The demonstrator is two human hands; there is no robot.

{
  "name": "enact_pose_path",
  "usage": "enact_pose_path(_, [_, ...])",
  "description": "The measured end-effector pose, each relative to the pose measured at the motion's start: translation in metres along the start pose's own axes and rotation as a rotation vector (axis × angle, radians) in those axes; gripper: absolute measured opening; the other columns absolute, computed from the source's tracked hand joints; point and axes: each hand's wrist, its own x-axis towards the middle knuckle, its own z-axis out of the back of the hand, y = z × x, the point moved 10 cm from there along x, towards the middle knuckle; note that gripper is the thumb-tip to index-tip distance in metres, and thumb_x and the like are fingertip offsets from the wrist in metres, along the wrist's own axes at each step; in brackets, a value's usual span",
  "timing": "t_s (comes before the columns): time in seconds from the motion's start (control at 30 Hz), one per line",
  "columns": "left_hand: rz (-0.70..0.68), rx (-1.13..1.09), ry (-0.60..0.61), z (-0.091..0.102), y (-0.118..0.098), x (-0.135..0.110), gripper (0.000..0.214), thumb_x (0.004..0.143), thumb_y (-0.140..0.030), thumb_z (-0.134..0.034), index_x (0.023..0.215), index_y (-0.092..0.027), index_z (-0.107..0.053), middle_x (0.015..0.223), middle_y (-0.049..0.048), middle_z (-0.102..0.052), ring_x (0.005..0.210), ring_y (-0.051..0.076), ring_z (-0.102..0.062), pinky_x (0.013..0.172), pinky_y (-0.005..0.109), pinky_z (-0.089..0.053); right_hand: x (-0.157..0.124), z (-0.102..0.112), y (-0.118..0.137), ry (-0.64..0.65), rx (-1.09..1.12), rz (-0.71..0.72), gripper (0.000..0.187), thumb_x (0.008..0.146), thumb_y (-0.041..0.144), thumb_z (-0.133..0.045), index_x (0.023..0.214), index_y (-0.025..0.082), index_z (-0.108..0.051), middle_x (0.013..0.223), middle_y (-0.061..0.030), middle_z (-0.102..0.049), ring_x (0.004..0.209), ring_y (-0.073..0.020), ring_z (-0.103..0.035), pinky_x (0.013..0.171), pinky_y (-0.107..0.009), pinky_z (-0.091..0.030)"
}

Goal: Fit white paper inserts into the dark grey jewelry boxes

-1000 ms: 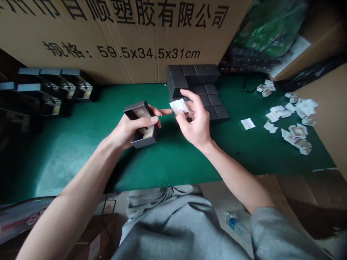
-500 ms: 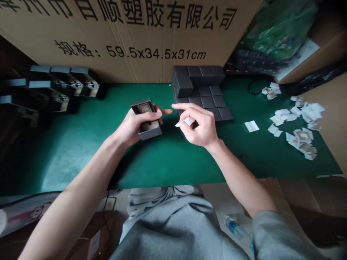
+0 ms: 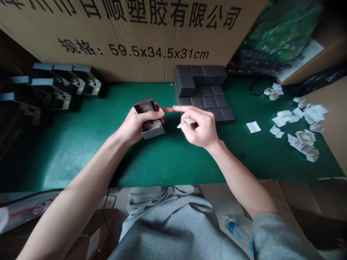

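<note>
My left hand (image 3: 135, 124) is closed around a small black open-topped box (image 3: 153, 133), its thumb lying across the opening. Inside the box a framed round pale piece shows beside a white part; what these are I cannot make out. The left index finger sticks out to the right, its tip at or very near the tip of my right index finger. My right hand (image 3: 200, 126) is curled, with a crumpled piece of white paper (image 3: 190, 121) pinched in its fingers. Behind the right hand stands a stepped stack of black boxes (image 3: 207, 91).
Several open black boxes (image 3: 90, 86) stand at the left back of the green table (image 3: 162, 162). Crumpled white papers (image 3: 307, 112) lie scattered at the right, with a flat one (image 3: 253, 126) apart. A big cardboard carton (image 3: 151, 68) rises behind. Below is a plastic bottle (image 3: 235, 229).
My left index finger and right index fingertip have come together, closing the small gap between them. Both hands keep their hold. The view has shifted slightly.
</note>
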Motion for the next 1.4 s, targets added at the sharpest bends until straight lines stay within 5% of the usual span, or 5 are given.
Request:
enact_pose_path(0.1, [-0.005, 0.003, -0.008, 0.0, 0.0, 0.0, 0.024, 0.068, -0.031, -0.085, 0.079, -0.017, -0.069, 0.109, 0.0111, -0.081, 0.075, 0.02, -0.072, 0.063, 0.028, -0.056, -0.001, 0.0, -0.002, -0.005, 0.009, -0.017, 0.014, 0.081, 0.016, -0.055, 0.074, 0.023, -0.064, 0.077, -0.001, -0.078, 0.055, -0.0139, -0.062, 0.054, -0.029, -0.048])
enact_pose_path(0.27, [-0.021, 0.012, 0.027, -0.001, 0.002, 0.001, 0.021, 0.07, -0.03, -0.085, 0.08, -0.017, -0.07, 0.088, 0.0076, -0.079, 0.077, 0.021, -0.073, 0.059, 0.026, -0.052, 0.0, 0.0, 0.001, -0.003, 0.009, 0.027, 0.016, 0.081, 0.012, -0.053, 0.07, 0.022, -0.059, 0.114, -0.0085, -0.08, 0.075, -0.0172, -0.072, 0.061, -0.03, -0.052])
enact_pose_path(0.47, [-0.022, 0.03, 0.013, 0.0, 0.001, 0.0, 0.023, 0.07, -0.032, -0.084, 0.08, -0.018, -0.069, 0.091, 0.0086, -0.079, 0.085, 0.025, -0.075, 0.063, 0.028, -0.055, -0.002, 0.0, 0.0, -0.026, -0.067, 0.03, 0.015, 0.08, 0.013, -0.053, 0.074, 0.023, -0.063, 0.067, 0.0023, -0.07, 0.051, -0.0119, -0.055, 0.052, -0.027, -0.044])
enact_pose_path(0.83, [-0.013, -0.031, -0.066, 0.003, 0.01, 0.006, 0.041, 0.081, -0.06, -0.073, 0.098, -0.023, -0.064, 0.093, 0.0051, -0.08, 0.077, 0.022, -0.073, 0.063, 0.03, -0.055, -0.002, -0.003, -0.007, -0.054, -0.045, 0.008, 0.025, 0.094, 0.013, -0.053, 0.107, 0.024, -0.072, 0.111, -0.0057, -0.078, 0.09, -0.0178, -0.074, 0.057, -0.026, -0.056])
enact_pose_path(1.4, [-0.13, -0.151, -0.038, 0.003, 0.004, 0.011, 0.05, 0.087, -0.063, -0.074, 0.119, -0.026, -0.067, 0.121, 0.0055, -0.075, 0.114, 0.026, -0.075, 0.09, 0.034, -0.06, -0.009, 0.001, -0.029, -0.164, 0.065, -0.111, 0.024, 0.104, 0.042, -0.061, 0.123, 0.029, -0.067, 0.107, -0.0039, -0.076, 0.079, -0.0175, -0.075, 0.073, -0.032, -0.068])
